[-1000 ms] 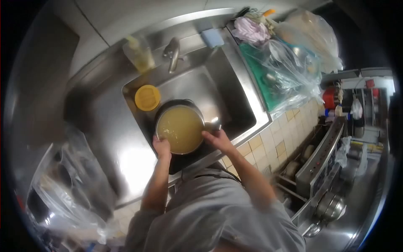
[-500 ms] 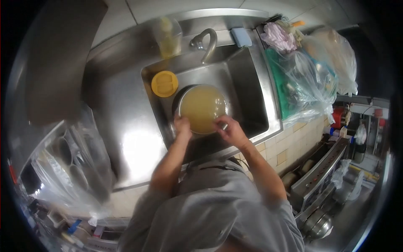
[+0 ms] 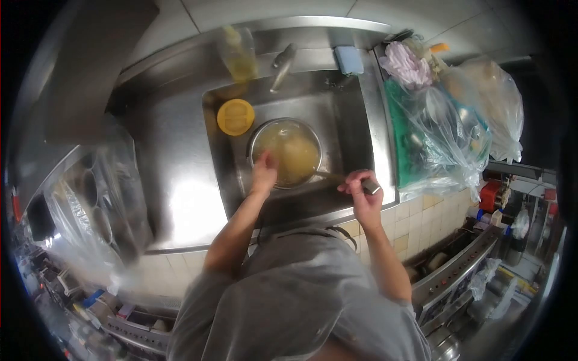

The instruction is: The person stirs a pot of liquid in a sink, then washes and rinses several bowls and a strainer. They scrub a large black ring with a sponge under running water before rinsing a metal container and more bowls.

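Two hands on pot (image 3: 292, 150) of cloudy yellow liquid, low in sink (image 3: 352, 129) beside yellow lid (image 3: 235, 117). Left hand (image 3: 264, 174) curled on near rim; right hand (image 3: 360, 189) closed round long handle (image 3: 330, 175). Judged step: steadying pot; next move needs level, firm hold.

The sink (image 3: 352, 123) and the bench (image 3: 174, 180) beside it are brushed, glare-streaked steel, the pot (image 3: 252, 144) and the slim handle (image 3: 371, 186) are smooth shiny metal, the yellow lid (image 3: 235, 117) looks like matt plastic, the bags (image 3: 448, 129) are thin, glossy, crinkled film, and the tiles (image 3: 415, 210) are glazed.
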The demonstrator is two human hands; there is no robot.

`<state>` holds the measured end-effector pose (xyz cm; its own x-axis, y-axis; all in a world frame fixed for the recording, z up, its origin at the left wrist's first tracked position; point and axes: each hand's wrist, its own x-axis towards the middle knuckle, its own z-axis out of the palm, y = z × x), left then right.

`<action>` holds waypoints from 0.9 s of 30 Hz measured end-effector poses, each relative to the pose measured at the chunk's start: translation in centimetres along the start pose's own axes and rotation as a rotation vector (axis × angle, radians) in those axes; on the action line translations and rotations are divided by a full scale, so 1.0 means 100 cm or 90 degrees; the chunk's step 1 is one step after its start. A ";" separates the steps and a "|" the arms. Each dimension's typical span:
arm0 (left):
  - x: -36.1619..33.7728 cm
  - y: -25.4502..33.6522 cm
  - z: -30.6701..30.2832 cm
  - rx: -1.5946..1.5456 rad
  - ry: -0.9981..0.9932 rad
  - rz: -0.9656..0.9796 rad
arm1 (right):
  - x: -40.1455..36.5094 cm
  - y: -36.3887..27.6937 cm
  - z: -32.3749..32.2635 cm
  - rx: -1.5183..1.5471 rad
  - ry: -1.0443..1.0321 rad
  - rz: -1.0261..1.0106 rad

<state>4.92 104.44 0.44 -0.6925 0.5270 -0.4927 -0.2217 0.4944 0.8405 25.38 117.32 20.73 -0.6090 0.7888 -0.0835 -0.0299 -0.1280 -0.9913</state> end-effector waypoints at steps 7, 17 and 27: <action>0.016 0.026 0.053 -0.525 -0.182 -0.395 | -0.010 0.002 -0.064 0.095 0.030 0.113; 0.043 0.003 0.058 0.157 0.026 0.024 | -0.077 0.044 -0.118 -0.244 0.071 0.092; 0.004 0.171 0.031 0.403 -0.167 0.024 | 0.003 0.093 -0.066 -0.678 -0.240 -0.068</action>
<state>3.01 115.26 13.92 -0.4847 0.6620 -0.5717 0.2978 0.7394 0.6038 30.11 120.33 10.86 -0.8491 0.5103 -0.1360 0.4836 0.6477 -0.5888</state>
